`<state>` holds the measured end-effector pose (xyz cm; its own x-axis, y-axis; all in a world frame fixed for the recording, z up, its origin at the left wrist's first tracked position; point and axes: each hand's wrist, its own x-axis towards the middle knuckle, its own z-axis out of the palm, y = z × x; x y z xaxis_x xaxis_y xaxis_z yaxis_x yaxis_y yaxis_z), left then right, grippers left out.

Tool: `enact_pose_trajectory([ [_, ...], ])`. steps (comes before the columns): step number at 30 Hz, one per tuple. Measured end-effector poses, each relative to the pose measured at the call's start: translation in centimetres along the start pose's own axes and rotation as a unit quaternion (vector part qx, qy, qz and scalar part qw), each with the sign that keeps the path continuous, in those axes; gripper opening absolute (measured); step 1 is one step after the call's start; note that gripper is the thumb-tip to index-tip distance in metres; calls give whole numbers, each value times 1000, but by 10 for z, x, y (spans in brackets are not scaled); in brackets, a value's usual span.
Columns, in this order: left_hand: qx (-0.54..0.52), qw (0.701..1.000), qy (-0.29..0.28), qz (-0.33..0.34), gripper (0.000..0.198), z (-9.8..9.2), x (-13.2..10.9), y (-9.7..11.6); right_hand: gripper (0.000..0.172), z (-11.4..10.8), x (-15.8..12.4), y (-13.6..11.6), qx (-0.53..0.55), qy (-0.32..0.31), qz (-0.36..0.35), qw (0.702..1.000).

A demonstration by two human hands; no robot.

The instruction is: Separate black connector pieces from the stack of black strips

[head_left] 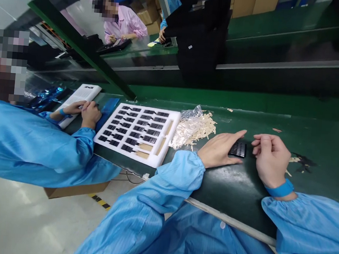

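On the green bench, a small black slotted part (238, 149) lies in the curve of my left hand (219, 149). Thumb and forefinger spread to either side of it, steadying it; the other fingers are mostly hidden. Just right of the part is my right hand (270, 155), raised a little, its fingers curled and thumb pressed against them. Whatever this pinch holds is too small to make out. Left of my hands, a heap of small cream-coloured pieces (206, 128) lies partly under a clear plastic bag (187, 132).
A white foam tray (168, 142) holds rows of black slotted parts. Cream and black scraps (300, 160) lie right of my right hand. A co-worker in a blue sleeve (67, 145) works at the left beside another white tray (85, 92). A green post (84, 48) slants across behind.
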<state>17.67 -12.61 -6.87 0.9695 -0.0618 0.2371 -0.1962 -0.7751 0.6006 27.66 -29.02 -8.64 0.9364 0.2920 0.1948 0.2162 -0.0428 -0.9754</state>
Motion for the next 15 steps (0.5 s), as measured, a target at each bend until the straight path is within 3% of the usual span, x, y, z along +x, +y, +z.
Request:
enact_pose_trajectory([
  [2, 28, 1000, -8, 0, 95, 5, -5, -1, 30, 0, 1, 1, 12, 20, -3, 1000],
  [6, 53, 998, -1, -41, 80, 5, -13, -7, 29, 1, 2, -1, 13, 25, -5, 1000],
  [10, 78, 995, 27, -48, 66, 7, 4, -20, 29, 1, 2, 0, 13, 23, -8, 1000],
  [15, 107, 991, 73, -22, 70, 5, 21, -24, 30, 0, 2, 2, 15, 24, -4, 1000],
])
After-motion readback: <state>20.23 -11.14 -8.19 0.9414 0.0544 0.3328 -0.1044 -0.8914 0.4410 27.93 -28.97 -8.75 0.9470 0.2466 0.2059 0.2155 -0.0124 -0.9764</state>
